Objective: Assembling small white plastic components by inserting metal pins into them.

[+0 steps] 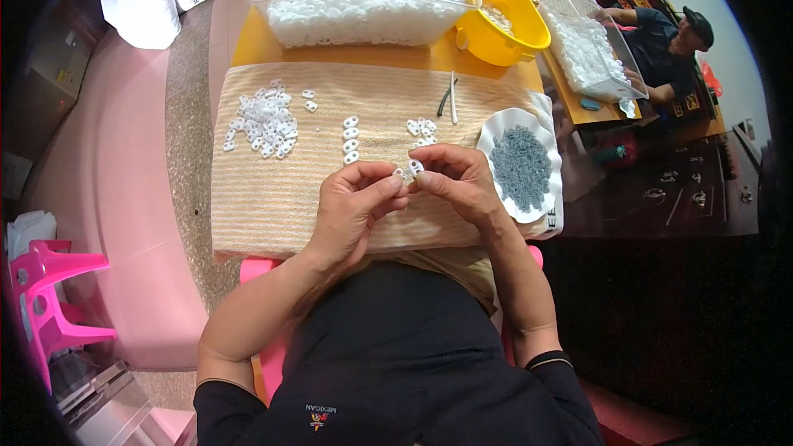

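My left hand (362, 201) and my right hand (459, 182) meet over the striped cloth near its front half. Between my right thumb and fingers is a white oval plastic piece (415, 168) with holes. My left fingertips pinch a smaller whitish piece (399, 173), mostly covered by the fingers, close beside it. Just beyond my left hand, several white two-hole pieces (351, 134) lie in a column. Past my right hand is a small group of white pieces (422, 127). A white scalloped dish (487, 134) of small grey-blue parts (520, 168) sits right of my right hand.
A loose pile of white pieces (266, 121) lies on the striped cloth (273, 198) at left. Two thin sticks (453, 99) rest farther back. A clear tub (363, 0) and a yellow basin (529, 41) stand behind. Another person (661, 49) sits at far right; a pink stool (62, 263) is left.
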{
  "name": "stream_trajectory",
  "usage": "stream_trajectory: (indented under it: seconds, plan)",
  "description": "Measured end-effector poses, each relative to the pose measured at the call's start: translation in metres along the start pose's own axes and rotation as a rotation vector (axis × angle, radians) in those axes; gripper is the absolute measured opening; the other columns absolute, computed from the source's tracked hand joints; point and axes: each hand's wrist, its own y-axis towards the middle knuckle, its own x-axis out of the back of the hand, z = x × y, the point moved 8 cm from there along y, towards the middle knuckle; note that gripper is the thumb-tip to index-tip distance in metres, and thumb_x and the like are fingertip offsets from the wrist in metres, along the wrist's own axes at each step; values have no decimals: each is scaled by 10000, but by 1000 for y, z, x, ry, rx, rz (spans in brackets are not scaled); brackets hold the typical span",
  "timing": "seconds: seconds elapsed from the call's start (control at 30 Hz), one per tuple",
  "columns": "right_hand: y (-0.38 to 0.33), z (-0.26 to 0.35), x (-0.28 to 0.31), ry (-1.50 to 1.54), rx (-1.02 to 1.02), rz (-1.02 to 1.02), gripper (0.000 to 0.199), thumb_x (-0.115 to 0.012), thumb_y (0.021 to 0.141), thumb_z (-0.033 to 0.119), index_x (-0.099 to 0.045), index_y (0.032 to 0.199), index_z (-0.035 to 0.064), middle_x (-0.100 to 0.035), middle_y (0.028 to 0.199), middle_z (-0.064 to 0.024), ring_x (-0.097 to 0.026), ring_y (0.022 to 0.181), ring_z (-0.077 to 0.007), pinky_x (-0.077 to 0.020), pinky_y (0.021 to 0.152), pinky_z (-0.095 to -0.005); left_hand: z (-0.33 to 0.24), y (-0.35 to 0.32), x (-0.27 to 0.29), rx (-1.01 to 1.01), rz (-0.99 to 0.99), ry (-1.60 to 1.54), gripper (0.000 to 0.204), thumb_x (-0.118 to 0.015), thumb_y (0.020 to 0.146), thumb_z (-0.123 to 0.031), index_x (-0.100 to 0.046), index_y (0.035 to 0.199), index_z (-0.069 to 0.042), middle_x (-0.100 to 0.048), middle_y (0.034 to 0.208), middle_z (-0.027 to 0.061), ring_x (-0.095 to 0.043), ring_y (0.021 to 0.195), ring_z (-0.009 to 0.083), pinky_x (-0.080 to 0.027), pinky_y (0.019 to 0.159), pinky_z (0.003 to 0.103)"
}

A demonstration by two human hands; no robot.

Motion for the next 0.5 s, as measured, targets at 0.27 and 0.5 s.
stream_trajectory:
  seconds: [0.27, 0.5]
  plan:
    - [0, 2, 0, -5, 16, -8, 341, -676, 853, 111, -597, 1143, -50, -664, 953, -94, -653, 846, -152, -513, 750, -263, 1, 0, 1, 5, 1, 9, 150, -651, 858, -40, -605, 995, 0, -654, 882, 85, -650, 781, 153, -568, 713, 272]
    - [0, 0, -1, -45, 4, 2, 331, -681, 852, 115, -608, 1137, -35, -659, 947, -75, -640, 849, -124, -502, 742, -240, 3, 1, 1, 22, 13, 8, 149, -643, 863, -27, -607, 1000, 20, -653, 906, 102, -650, 792, 153, -567, 719, 260]
